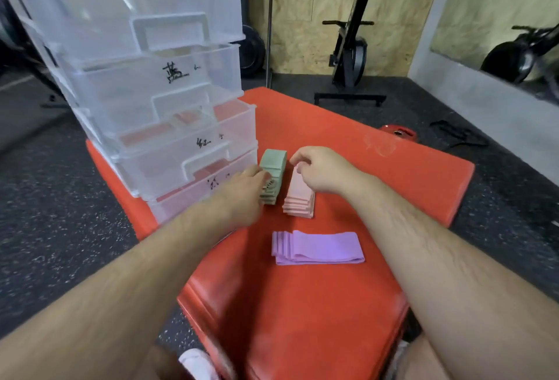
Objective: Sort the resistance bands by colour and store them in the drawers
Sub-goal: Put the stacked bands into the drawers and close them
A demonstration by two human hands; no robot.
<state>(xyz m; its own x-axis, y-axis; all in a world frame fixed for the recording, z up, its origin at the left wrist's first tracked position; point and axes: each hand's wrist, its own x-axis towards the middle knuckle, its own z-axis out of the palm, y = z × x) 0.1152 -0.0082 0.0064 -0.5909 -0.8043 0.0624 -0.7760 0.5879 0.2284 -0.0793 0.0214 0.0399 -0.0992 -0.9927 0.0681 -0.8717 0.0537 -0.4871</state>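
Head view: a red pad (pixel 302 304) carries everything. A clear drawer unit (pixel 151 77) with handwritten labels stands at its far left corner, and the third drawer (pixel 187 134) is pulled partly out.

Just beside the unit's lower drawers is the green stack (pixel 273 168) of folded bands, and the pink stack (pixel 299 198) lies close on its right. The purple stack (pixel 317 248) lies apart from both, nearer the person and toward the middle of the pad, with its left end already fanned out.

The left hand (pixel 246 189) is against the green stack's left side. It is blurred, so I cannot tell whether its fingers grip the stack or only touch it. The right hand (pixel 320 171) has its fingers curled down, pinching the far end of the pink stack.

The main risk looks like the stacks coming apart.
- **Loose layers:** the bands are only laid on one another. Lifting the pink stack by one end would probably let the lower bands slide off and mix with the green ones alongside.
- **Green stack:** it is tall and narrow, so a sideways nudge could topple it onto the pink stack.
- **Lower drawers:** the green stack also stands close to their fronts, so pulling one open may knock it.
- **Drawer unit:** it looks light, so a hard tug on a high drawer might shift it toward the pad's left edge.
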